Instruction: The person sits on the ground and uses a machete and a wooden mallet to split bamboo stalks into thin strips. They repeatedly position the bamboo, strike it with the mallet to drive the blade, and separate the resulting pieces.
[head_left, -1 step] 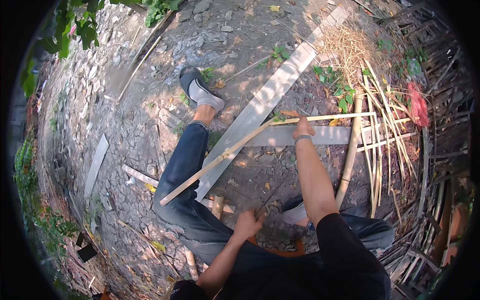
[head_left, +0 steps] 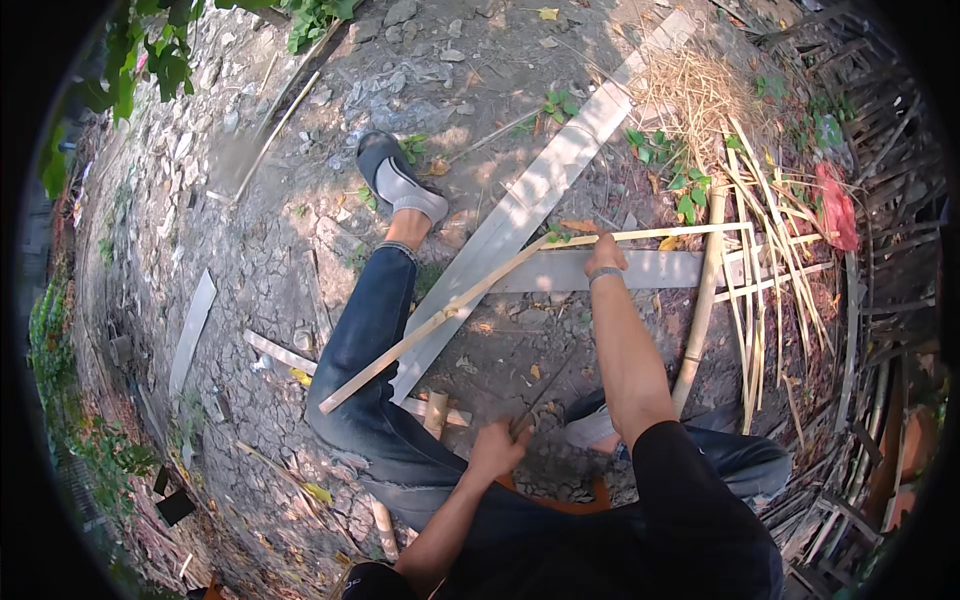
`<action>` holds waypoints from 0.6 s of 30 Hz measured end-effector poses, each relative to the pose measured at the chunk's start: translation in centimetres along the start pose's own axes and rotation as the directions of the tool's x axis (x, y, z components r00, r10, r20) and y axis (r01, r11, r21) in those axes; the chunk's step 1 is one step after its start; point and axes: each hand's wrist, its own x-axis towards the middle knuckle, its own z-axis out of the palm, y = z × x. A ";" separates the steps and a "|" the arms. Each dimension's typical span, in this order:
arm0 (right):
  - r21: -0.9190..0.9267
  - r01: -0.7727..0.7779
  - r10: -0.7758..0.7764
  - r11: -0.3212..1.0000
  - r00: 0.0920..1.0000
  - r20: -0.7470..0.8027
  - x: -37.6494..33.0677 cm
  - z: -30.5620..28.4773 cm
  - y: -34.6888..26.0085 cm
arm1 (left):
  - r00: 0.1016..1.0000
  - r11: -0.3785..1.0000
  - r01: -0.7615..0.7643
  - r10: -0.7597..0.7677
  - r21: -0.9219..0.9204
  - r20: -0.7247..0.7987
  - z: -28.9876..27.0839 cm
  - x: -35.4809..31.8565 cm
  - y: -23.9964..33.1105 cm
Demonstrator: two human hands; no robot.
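Note:
A long pale bamboo strip point(head_left: 447, 311) slants across my bent left knee and runs on to the right, bending partway along. My right hand point(head_left: 606, 257) is closed around it at arm's length in front of me. Low between my legs, my left hand point(head_left: 496, 450) is closed on a slim dark knife-like tool point(head_left: 546, 392); its blade points up and right, blurred against the soil. The tool and the strip are apart. A short bamboo piece point(head_left: 436, 414) is by my left thigh, near the left hand.
Two flat grey boards point(head_left: 540, 190) lie on the ground beneath the strip. To the right are a thick bamboo pole point(head_left: 700, 310), a pile of thin split strips point(head_left: 765, 215), dry shavings point(head_left: 695, 85) and a red plastic scrap point(head_left: 836, 208). Another grey board point(head_left: 191, 330) lies at left.

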 end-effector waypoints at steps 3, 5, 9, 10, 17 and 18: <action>0.069 0.062 -0.057 0.996 0.996 -0.069 8.2 0.6 2.8 | 0.998 0.999 0.033 -0.033 0.013 0.055 -0.8 0.3 0.6; 0.056 0.042 -0.047 0.998 0.994 0.098 9.4 0.7 2.7 | 0.996 0.998 0.064 -0.063 -0.010 0.063 -0.4 0.1 0.2; -0.209 0.161 -0.104 0.965 0.960 0.260 15.7 -0.2 2.1 | 0.994 0.999 0.050 -0.047 -0.020 0.102 -0.2 0.5 -0.2; -0.168 0.262 -0.243 0.950 0.962 0.123 16.0 -0.1 2.0 | 0.992 0.998 0.057 -0.054 -0.018 0.113 -0.1 0.7 -0.4; 0.420 0.729 -0.815 0.541 0.578 0.046 1.8 -1.7 -6.5 | 0.996 0.999 0.038 -0.038 0.004 0.080 0.6 -0.1 -1.0; 0.371 0.780 -0.862 0.504 0.475 0.173 0.1 -2.5 -7.4 | 0.997 0.999 0.036 -0.036 0.002 0.070 0.6 -0.2 -0.8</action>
